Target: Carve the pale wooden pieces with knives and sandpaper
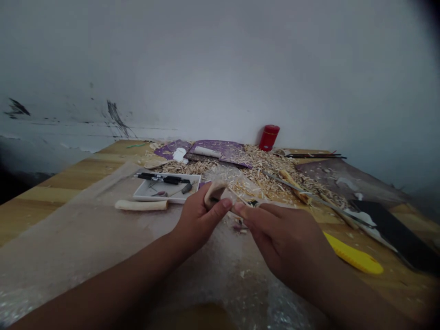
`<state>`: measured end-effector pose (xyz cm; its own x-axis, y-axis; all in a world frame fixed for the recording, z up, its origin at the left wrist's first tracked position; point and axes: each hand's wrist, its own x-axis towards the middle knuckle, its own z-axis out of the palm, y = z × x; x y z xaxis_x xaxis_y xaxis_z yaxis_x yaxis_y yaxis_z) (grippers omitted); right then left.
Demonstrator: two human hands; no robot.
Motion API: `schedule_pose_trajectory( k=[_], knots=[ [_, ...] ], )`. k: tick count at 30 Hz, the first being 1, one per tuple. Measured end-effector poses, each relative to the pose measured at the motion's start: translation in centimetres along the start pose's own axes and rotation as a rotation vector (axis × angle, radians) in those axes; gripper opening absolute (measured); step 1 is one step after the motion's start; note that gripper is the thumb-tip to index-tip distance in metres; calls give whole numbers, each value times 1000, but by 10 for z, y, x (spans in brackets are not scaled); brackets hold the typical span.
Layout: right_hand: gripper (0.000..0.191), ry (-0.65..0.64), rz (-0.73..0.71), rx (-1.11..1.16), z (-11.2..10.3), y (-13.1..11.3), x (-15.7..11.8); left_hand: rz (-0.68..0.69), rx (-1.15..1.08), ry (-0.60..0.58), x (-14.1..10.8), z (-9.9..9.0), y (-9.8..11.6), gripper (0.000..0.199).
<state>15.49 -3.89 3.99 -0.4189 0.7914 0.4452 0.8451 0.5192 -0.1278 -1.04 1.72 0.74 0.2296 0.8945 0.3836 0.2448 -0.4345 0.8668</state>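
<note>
My left hand (199,215) is closed around a pale wooden piece (216,189) with a curved, hollowed end; its lower part is hidden by the fingers and thumb. My right hand (278,233) is closed too, with its fingertips meeting the left thumb at the piece. A thin pale strip (239,195) runs between the wood and the right fingers; whether it belongs to a tool cannot be made out. To the left lies a smooth pale wooden handle-like piece (141,205), beside a white tray (140,195) that holds black pens (165,178) and small bits.
Wood shavings (264,169) are heaped behind my hands, around a purple sheet (220,149). A red canister (269,137) stands by the wall. At right lie a long thin metal blade (357,218), a yellow handle (357,255) and a dark flat slab (395,233). Plastic wrap (85,229) covers the tabletop.
</note>
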Motion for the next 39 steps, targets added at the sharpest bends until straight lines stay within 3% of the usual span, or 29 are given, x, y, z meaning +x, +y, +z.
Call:
schedule_pose_trajectory(
  k=[5, 12, 17, 23, 33, 39],
  knots=[
    [31, 43, -13, -2, 3, -3, 0, -22, -40, 46, -2, -1, 2, 20],
    [34, 108, -18, -72, 17, -9, 0, -197, -294, 70, -2, 4, -4, 22],
    [32, 114, 13, 93, 27, -1, 4, -345, -504, 71, 0, 10, -1, 26],
    [26, 239, 130, 242, 20, 17, 8, -399, -679, 11, 3, 7, 2, 26],
    [17, 188, 307, 381, 33, 25, 15, -454, -610, -53, 6, 8, 2, 20],
    [18, 173, 368, 727, 44, 26, 20, -416, -460, -216, 4, 11, 2, 20]
  ],
)
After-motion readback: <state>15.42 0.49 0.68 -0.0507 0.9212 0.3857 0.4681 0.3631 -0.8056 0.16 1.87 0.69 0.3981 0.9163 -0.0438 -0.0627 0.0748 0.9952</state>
